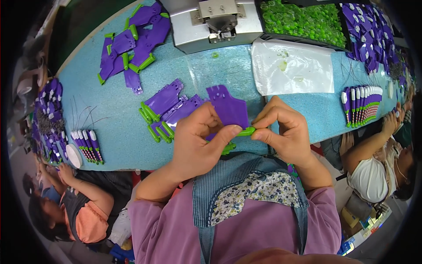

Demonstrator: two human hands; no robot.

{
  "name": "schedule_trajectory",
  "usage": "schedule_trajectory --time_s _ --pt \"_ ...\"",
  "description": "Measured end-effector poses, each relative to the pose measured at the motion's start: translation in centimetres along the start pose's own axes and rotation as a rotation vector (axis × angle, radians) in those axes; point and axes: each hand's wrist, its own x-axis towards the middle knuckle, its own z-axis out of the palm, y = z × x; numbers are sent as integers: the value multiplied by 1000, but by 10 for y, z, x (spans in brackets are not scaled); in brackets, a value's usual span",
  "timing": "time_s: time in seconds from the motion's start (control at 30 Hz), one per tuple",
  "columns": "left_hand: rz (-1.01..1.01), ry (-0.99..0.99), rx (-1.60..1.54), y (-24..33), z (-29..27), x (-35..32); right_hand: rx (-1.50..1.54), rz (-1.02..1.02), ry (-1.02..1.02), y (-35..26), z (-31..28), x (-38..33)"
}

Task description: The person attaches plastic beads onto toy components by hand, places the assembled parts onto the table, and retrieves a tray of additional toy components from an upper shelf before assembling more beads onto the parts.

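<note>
My left hand (198,138) grips a flat purple plastic piece (229,108) in front of my apron, its wide notched end pointing up and away. Along its lower edge sits a bright green plastic part (247,131). The thumb and fingertips of my right hand (283,130) pinch the right end of that green part. Just left of my hands, purple pieces with green ends (165,99) lie in overlapping rows. More green shows below my left thumb, partly hidden.
A metal machine (217,26) stands at the back middle. Right of it are a tray of small green parts (303,24) and a white plastic sheet (292,66). A loose heap of purple pieces (132,44) lies at the back left. Co-workers' arms (90,191) reach in on both sides.
</note>
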Motion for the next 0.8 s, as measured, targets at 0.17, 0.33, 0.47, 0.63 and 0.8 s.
schedule_trajectory --time_s 0.17,0.33,0.47,0.63,0.8 --pt "92 246 618 20 -52 -1 -140 -18 128 -1 -3 22" --pt "165 377 1006 20 -88 -3 -490 -269 197 6 8 64" --pt "212 297 1078 22 -89 -5 -723 -480 167 21 29 98" --pt "250 402 1161 36 -121 2 -986 -569 153 34 34 111" --pt "262 609 1399 49 -190 36 -891 -507 146 29 34 105"
